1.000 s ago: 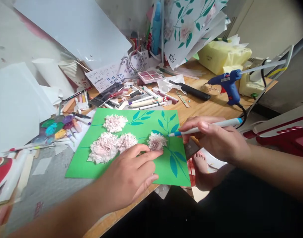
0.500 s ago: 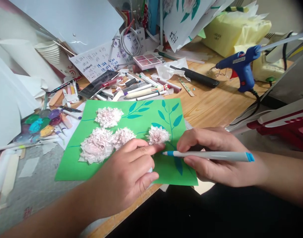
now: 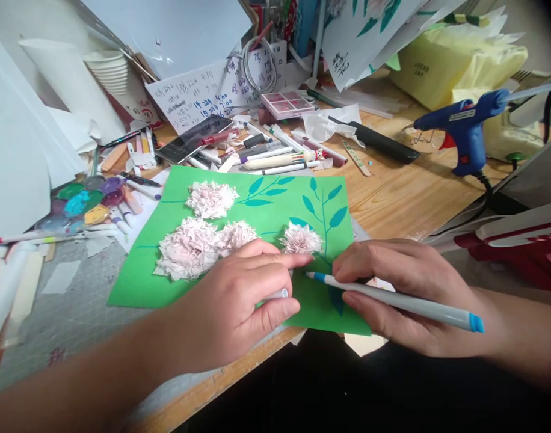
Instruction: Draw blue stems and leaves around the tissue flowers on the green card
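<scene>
A green sheet of paper (image 3: 140,279) bears several crinkled pale pink paper flowers (image 3: 187,246) and painted teal leaves (image 3: 337,218). My right hand (image 3: 406,294) grips a white felt-tip marker (image 3: 406,297) with a blue end, its tip pointing left, close over the sheet below the right-hand flower (image 3: 301,239). My left hand (image 3: 251,300) rests on the sheet, index finger stretched to just under that flower. Curled between its thumb and other fingers is a small white marker cap (image 3: 276,294), mostly hidden.
Pens and markers (image 3: 275,159) lie heaped behind the sheet, near a dark phone (image 3: 194,139). A blue glue gun (image 3: 469,129) stands at the right, its cord hanging. Paint blobs (image 3: 77,203) are at the left. The table's front edge (image 3: 221,382) runs below my left arm.
The view has shifted, so the scene sits further right. The marker's back end has tilted lower, and its tip stays close to the sheet beside my left index finger.
</scene>
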`<state>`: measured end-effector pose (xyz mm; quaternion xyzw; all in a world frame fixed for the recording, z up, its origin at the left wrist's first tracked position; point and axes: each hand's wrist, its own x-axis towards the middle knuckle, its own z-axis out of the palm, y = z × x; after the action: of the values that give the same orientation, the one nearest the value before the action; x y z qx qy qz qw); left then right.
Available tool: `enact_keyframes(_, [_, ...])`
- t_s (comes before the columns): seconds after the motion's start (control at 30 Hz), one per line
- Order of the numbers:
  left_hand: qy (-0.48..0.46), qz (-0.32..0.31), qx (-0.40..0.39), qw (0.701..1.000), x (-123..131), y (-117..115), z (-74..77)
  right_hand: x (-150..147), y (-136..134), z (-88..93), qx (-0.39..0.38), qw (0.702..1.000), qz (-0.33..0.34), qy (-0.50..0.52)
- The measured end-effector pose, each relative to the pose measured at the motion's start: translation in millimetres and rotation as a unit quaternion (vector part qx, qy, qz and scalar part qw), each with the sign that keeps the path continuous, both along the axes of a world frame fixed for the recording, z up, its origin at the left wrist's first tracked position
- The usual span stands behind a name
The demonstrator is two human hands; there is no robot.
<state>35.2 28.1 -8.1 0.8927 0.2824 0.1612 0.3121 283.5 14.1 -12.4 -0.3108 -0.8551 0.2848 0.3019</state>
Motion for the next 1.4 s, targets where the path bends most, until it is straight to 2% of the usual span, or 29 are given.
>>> enact_keyframes(0.33, [-0.003, 0.011, -0.040, 0.999, -1.4, 0.3, 2.5, -2.3, -3.5, -2.4, 0.010, 1.000, -0.015, 0.014])
enact_keyframes(0.57, [0.001, 0.010, -0.036, 0.999, -2.7, 0.0, 2.5, -5.2, -2.5, -2.4, 0.006, 1.000, -0.018, -0.001])
enact_keyframes(1.0, [0.014, 0.010, -0.039, 0.999, -3.3, 1.1, 2.8, -9.0, -6.7, 0.8, -0.010, 1.000, 0.027, -0.007])
enact_keyframes(1.2, [0.021, 0.026, -0.056, 0.998, -3.5, 0.4, 2.3, -2.9, -6.8, 1.4, -0.008, 1.000, 0.012, 0.003])
enact_keyframes(1.4, [0.009, 0.029, -0.078, 0.996, -3.5, -0.3, 2.9, 7.2, -4.7, -5.1, 0.001, 0.999, -0.036, 0.022])
